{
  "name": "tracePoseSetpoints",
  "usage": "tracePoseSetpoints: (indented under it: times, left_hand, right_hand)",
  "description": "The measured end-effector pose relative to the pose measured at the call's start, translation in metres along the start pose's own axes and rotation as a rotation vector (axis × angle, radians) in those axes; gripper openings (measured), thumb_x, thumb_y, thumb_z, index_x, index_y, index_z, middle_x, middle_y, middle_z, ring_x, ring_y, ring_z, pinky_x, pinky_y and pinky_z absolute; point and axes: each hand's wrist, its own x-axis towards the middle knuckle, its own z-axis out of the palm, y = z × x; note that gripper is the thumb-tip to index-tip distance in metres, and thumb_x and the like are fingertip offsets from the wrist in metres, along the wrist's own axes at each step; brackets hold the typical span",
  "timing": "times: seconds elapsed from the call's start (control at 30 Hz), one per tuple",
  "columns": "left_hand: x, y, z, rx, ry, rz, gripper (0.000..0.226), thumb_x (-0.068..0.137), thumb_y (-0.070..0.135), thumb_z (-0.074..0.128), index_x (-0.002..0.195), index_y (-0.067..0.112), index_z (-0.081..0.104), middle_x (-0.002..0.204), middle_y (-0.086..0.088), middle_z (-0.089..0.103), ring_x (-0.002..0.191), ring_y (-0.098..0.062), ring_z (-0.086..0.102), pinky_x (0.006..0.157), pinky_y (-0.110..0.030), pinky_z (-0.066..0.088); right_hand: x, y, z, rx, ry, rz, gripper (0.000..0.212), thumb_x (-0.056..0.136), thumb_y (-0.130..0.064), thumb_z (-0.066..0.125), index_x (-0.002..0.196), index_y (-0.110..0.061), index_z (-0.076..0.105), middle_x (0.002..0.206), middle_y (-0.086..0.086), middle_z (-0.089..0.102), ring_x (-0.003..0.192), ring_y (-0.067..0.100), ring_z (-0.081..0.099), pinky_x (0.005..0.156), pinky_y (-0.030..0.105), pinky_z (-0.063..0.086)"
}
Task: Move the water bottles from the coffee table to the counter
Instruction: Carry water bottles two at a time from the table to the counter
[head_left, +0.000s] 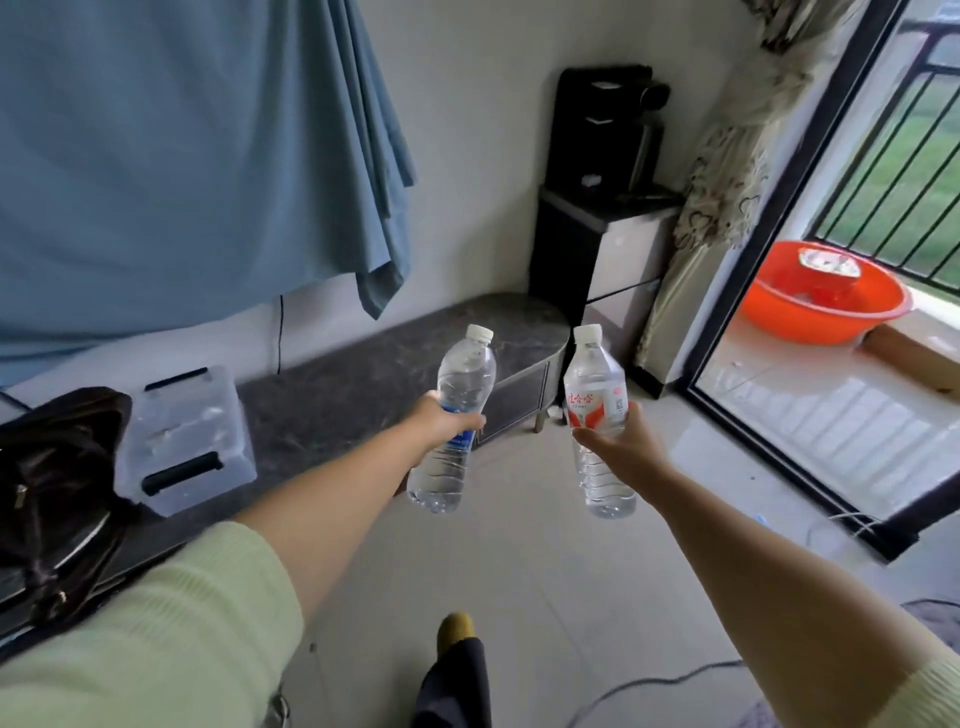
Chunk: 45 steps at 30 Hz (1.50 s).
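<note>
My left hand grips a clear water bottle with a blue label around its middle, held upright in the air. My right hand holds a second clear bottle with a red and white label, also upright with a white cap. Both bottles hang above the tiled floor, just in front of the right end of the long dark marble counter that runs along the wall. The coffee table is out of view.
On the counter stand a clear plastic box with black handles and a dark bag. A black water dispenser fills the corner. An orange basin lies beyond the sliding door. Cables trail on the floor at lower right.
</note>
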Motion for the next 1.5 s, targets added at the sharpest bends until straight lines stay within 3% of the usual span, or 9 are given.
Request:
tracePoseSetpoints:
  times: [0.1, 0.23, 0.37, 0.63, 0.7, 0.83, 1.0, 1.27, 1.5]
  left_hand:
    - [0.057, 0.022, 0.002, -0.006, -0.038, 0.004, 0.043, 0.074, 0.027, 0.080, 0.110, 0.013, 0.061, 0.105, -0.009, 0.067, 0.099, -0.028, 0.064, 0.096, -0.044, 0.049]
    - [0.140, 0.061, -0.001, 0.034, -0.091, -0.001, 0.047, 0.074, 0.028, 0.080, 0.112, 0.012, 0.059, 0.108, -0.009, 0.066, 0.098, -0.026, 0.063, 0.094, -0.041, 0.049]
    - [0.197, 0.089, -0.001, 0.066, -0.113, 0.016, 0.049, 0.073, 0.033, 0.080, 0.112, 0.016, 0.054, 0.108, -0.007, 0.064, 0.099, -0.025, 0.061, 0.088, -0.037, 0.047]
    - [0.294, 0.123, 0.023, 0.097, -0.133, -0.028, 0.046, 0.073, 0.033, 0.080, 0.108, 0.017, 0.054, 0.099, -0.002, 0.063, 0.090, -0.020, 0.061, 0.082, -0.035, 0.047]
    - [0.322, 0.134, 0.034, 0.091, -0.119, -0.047, 0.050, 0.072, 0.032, 0.080, 0.112, 0.015, 0.055, 0.101, -0.003, 0.064, 0.093, -0.022, 0.062, 0.083, -0.035, 0.048]
    - [0.389, 0.161, 0.065, 0.061, -0.055, -0.091, 0.057, 0.068, 0.035, 0.080, 0.115, 0.015, 0.055, 0.107, -0.005, 0.064, 0.097, -0.024, 0.063, 0.090, -0.039, 0.050]
    - [0.458, 0.193, 0.108, -0.041, 0.065, -0.165, 0.050, 0.068, 0.037, 0.081, 0.108, 0.021, 0.056, 0.102, -0.002, 0.065, 0.093, -0.021, 0.062, 0.084, -0.035, 0.051]
    - [0.535, 0.202, 0.137, -0.251, 0.223, -0.266, 0.050, 0.073, 0.025, 0.082, 0.115, 0.014, 0.055, 0.103, -0.005, 0.065, 0.089, -0.021, 0.061, 0.080, -0.033, 0.046]
    - [0.617, 0.184, 0.118, -0.261, 0.248, -0.314, 0.045, 0.072, 0.029, 0.083, 0.105, 0.022, 0.054, 0.087, 0.011, 0.060, 0.077, -0.006, 0.057, 0.075, -0.031, 0.044]
  right_hand:
    - [0.050, -0.003, 0.000, -0.007, 0.041, 0.003, 0.056, 0.077, -0.025, 0.080, 0.121, -0.008, 0.048, 0.105, 0.007, 0.064, 0.091, 0.022, 0.063, 0.077, 0.037, 0.052]
    - [0.125, -0.014, -0.006, -0.032, 0.075, 0.044, 0.053, 0.078, -0.028, 0.079, 0.116, -0.015, 0.044, 0.098, -0.001, 0.060, 0.077, 0.008, 0.057, 0.059, 0.021, 0.042]
    - [0.176, -0.021, -0.014, -0.025, 0.121, 0.071, 0.051, 0.079, -0.028, 0.079, 0.115, -0.013, 0.046, 0.099, 0.002, 0.062, 0.075, 0.007, 0.057, 0.058, 0.020, 0.041]
    - [0.283, -0.012, -0.025, -0.080, 0.105, 0.117, 0.055, 0.076, -0.032, 0.080, 0.117, -0.014, 0.047, 0.102, 0.003, 0.063, 0.088, 0.021, 0.063, 0.078, 0.037, 0.052]
    - [0.318, -0.008, -0.030, -0.090, 0.095, 0.120, 0.053, 0.075, -0.033, 0.081, 0.112, -0.017, 0.046, 0.098, 0.000, 0.063, 0.089, 0.021, 0.063, 0.078, 0.038, 0.053]
    - [0.407, -0.005, -0.046, -0.128, 0.040, 0.100, 0.052, 0.071, -0.040, 0.081, 0.105, -0.023, 0.045, 0.090, -0.007, 0.060, 0.077, 0.011, 0.059, 0.060, 0.024, 0.042]
    - [0.513, -0.005, -0.069, -0.191, -0.082, 0.052, 0.052, 0.071, -0.043, 0.081, 0.104, -0.024, 0.045, 0.087, -0.011, 0.060, 0.074, 0.000, 0.058, 0.055, 0.016, 0.040]
    - [0.634, -0.002, -0.052, -0.140, -0.215, 0.091, 0.053, 0.070, -0.043, 0.081, 0.107, -0.027, 0.046, 0.090, -0.012, 0.063, 0.079, 0.005, 0.062, 0.068, 0.025, 0.050]
    - [0.725, 0.012, 0.000, -0.137, -0.313, 0.154, 0.060, 0.072, -0.035, 0.083, 0.117, -0.019, 0.046, 0.104, 0.001, 0.065, 0.092, 0.017, 0.065, 0.078, 0.031, 0.055]
